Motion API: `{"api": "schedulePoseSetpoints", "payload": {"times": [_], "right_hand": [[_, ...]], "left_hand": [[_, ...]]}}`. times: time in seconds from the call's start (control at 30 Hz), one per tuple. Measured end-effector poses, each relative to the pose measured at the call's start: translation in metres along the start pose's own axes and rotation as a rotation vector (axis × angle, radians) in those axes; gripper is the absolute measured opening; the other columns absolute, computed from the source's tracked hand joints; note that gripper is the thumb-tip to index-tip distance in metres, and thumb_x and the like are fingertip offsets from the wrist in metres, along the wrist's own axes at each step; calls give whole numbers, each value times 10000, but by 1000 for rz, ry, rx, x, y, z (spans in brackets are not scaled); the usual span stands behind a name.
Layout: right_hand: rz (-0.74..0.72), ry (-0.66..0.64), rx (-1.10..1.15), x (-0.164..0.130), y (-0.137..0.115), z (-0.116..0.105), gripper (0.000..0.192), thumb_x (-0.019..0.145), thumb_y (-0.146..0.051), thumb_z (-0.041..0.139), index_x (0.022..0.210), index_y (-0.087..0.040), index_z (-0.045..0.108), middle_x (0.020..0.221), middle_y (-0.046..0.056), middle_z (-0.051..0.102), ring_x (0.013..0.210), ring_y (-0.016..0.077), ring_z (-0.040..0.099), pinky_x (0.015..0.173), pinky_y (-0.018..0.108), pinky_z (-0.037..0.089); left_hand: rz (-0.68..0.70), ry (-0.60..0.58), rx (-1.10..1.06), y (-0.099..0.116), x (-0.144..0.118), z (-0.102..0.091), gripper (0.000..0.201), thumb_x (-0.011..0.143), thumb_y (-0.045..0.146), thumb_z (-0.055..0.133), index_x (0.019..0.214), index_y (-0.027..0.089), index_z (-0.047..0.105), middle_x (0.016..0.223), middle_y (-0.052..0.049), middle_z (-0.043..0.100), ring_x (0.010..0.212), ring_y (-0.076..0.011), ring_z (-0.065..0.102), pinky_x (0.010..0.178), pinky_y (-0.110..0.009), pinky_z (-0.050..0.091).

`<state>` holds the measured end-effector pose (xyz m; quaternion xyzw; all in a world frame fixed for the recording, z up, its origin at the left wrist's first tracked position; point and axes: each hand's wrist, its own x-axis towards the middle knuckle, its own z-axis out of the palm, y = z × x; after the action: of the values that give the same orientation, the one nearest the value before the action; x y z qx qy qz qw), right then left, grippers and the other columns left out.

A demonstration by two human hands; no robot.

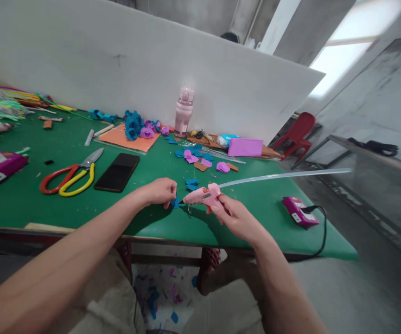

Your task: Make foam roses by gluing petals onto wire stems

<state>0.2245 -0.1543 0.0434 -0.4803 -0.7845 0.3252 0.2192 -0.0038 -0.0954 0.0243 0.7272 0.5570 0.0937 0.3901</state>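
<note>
My right hand (pixel 233 214) is wrapped round the handle of a pink hot glue gun (pixel 200 196). A long clear glue stick (pixel 283 176) juts from its back end to the right. The gun's dark nozzle points left, right beside a small blue paper piece (pixel 175 202). That piece is pinched in my left hand (pixel 162 191), whose fingers partly cover it. Just beyond the nozzle, more blue paper petals (pixel 192 184) lie on the green table (pixel 151 174). Purple petals (pixel 190 157) and brown ones are scattered farther back.
Left of my hands lie a black phone (pixel 117 172) and red-and-yellow-handled scissors (pixel 77 175). Blue paper flowers (pixel 133 124) rest on an orange sheet (pixel 117 138). A pink bottle (pixel 184 111) stands against the white board (pixel 134 60). A purple power strip (pixel 300 212) with a black cord sits right.
</note>
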Motion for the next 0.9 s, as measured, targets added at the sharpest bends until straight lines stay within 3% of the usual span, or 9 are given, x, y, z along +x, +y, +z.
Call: {"api": "schedulePoseSetpoints", "payload": {"times": [0.9], "right_hand": [[-23, -36, -31, 3, -2, 11, 250, 877, -329, 384, 850, -147, 553, 708, 41, 583, 671, 155, 536, 639, 267, 386]], "left_hand": [[2, -1, 23, 1, 0, 0, 42, 614, 154, 466, 614, 173, 503, 395, 40, 536, 430, -104, 460, 433, -202, 269]]}}
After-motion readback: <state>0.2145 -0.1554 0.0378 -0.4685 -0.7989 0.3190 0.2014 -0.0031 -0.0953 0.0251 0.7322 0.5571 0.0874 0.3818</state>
